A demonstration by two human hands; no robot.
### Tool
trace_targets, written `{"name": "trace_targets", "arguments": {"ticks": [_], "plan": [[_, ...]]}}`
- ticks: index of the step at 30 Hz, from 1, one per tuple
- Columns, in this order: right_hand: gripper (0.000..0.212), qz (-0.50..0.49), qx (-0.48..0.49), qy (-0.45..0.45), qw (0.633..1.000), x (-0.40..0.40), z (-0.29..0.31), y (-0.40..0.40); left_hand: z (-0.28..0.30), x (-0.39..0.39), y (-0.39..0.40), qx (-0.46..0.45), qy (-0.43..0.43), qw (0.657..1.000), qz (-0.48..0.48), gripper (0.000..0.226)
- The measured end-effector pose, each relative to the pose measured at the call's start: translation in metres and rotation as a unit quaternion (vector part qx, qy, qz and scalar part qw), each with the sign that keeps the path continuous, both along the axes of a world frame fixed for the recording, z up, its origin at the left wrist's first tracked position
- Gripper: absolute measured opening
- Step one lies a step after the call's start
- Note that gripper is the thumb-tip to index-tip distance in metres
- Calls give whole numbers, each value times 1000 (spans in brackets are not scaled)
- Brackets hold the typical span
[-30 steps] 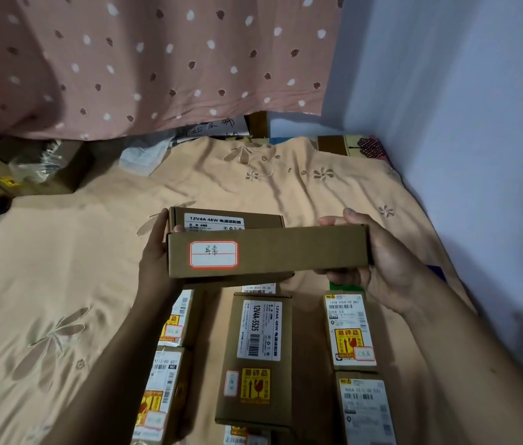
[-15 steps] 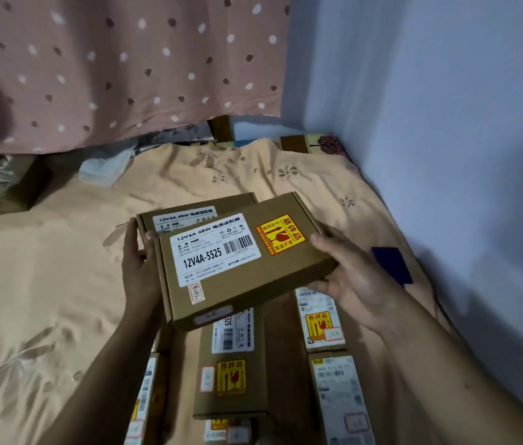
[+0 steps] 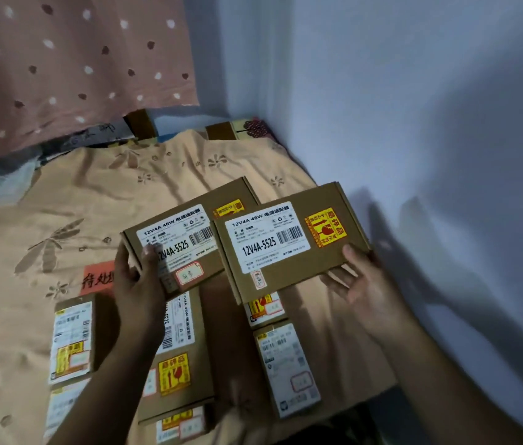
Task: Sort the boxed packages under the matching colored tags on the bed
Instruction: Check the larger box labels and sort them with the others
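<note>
I hold two flat brown cardboard boxes above the bed, each with a white "12V4A-5525" label and a yellow fragile sticker. My left hand (image 3: 139,284) grips the left box (image 3: 186,236) by its near left corner. My right hand (image 3: 363,284) holds the right box (image 3: 289,242) at its near right edge; this box overlaps the left one slightly. A red tag (image 3: 97,277) with handwriting lies on the bedsheet left of my left hand, partly hidden by it. Below the tag sits a small box (image 3: 72,342). Further boxes lie in columns under my hands: a large box (image 3: 179,358) and a white-labelled box (image 3: 287,364).
The peach floral bedsheet (image 3: 44,220) stretches left and back. A pink dotted curtain (image 3: 70,65) hangs behind the bed. A pale blue wall (image 3: 414,123) runs close along the right side. Clutter lies at the head of the bed (image 3: 231,130).
The two boxes, held stacked together earlier, are separated: my right hand has drawn the upper box to the right, my left keeps the other. The view has turned right and the red tag came into sight.
</note>
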State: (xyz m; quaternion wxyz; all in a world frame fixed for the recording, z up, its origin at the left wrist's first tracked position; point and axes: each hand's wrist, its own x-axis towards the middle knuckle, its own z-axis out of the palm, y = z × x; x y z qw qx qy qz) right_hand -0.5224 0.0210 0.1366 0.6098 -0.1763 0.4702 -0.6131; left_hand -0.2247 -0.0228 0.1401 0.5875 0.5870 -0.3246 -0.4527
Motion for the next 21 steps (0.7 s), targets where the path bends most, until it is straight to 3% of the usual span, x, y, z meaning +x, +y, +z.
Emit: {"name": "trace_targets", "arguments": {"ticks": [4,7,10,15,21], "plan": [[31,-93,59,-7,994,-42,-31,12,-5,-2,-7,-2,10,999,52,48],[41,-142,111,-8,984,-62,-59,17,-5,-7,-12,-6,3,998,58,48],[39,-163,173,4,971,-70,-84,15,-5,-19,-14,-8,-2,999,38,47],[42,-174,243,34,954,-80,-125,1,-6,-37,-20,-3,-25,1000,0,24],[49,-204,247,101,942,-80,-139,-18,-5,-44,-33,-8,-45,999,-29,36]]}}
